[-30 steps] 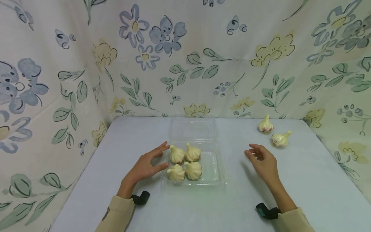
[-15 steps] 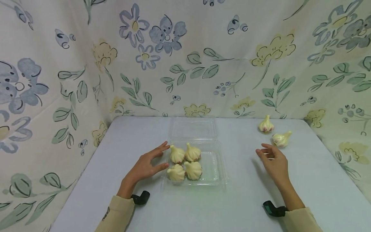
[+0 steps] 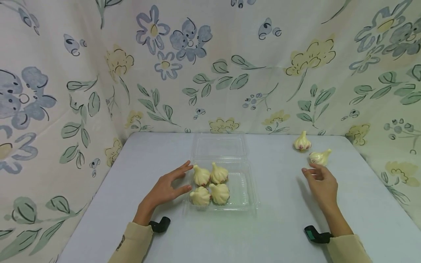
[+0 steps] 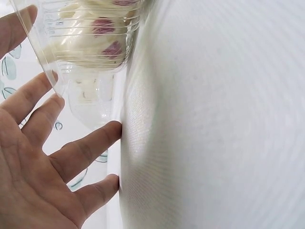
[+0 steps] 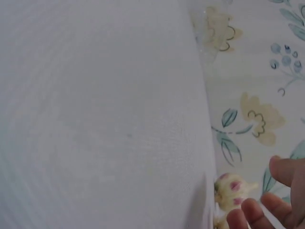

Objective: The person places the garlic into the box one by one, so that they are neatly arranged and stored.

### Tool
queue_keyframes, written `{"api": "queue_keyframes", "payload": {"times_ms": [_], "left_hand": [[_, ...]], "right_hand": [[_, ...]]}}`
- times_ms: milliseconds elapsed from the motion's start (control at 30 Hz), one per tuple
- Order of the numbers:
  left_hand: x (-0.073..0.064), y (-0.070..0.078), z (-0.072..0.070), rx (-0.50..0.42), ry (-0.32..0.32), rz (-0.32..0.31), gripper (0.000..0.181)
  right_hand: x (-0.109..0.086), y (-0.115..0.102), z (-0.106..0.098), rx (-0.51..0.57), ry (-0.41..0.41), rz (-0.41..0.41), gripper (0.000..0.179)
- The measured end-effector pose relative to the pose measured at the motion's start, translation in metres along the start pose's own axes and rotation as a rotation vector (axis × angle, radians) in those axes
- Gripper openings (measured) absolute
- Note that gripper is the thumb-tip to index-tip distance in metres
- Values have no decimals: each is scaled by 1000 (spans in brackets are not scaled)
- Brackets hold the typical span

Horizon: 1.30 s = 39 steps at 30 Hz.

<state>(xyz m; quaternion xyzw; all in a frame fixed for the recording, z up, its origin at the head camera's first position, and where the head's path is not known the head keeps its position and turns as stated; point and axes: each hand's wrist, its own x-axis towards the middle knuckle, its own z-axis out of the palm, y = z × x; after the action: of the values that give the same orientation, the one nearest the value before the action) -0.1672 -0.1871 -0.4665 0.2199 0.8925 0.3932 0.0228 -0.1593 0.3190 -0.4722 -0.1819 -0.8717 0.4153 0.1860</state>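
Floral cloth is backing the container — four garlic bulbs sitting inside, two others apparently remaining rightward — spread left hand touching it, loosely curved right hand empty.

Wht tbl, floral cloth behind & beside (blue/yellow/grn).

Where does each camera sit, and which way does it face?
Head: worn there, facing forward and down at the container and garlic bulbs; left grip, right grip and sleeves show.
Left wrist: worn there, facing the container's side and the tabletop; left grip shows.
Right wrist: worn there, facing across the tabletop toward the floral cloth; right grip partly shows.
Shared: head and left wrist both show the container.
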Motion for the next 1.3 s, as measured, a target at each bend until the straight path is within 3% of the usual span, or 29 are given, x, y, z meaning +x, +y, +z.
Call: {"api": "queue_keyframes", "payload": {"times_ms": [467,867,1300], "left_hand": [[0,-2,1,-8,4,1,68],[1,0,0,-6,-4,2,69],[1,0,0,-6,-5,-5,68]], "right_hand": [[10,10,-6,16,100,127,54],[23,18,-11,51,72,256,71],[33,23,-17,46,-25,299,81]]}}
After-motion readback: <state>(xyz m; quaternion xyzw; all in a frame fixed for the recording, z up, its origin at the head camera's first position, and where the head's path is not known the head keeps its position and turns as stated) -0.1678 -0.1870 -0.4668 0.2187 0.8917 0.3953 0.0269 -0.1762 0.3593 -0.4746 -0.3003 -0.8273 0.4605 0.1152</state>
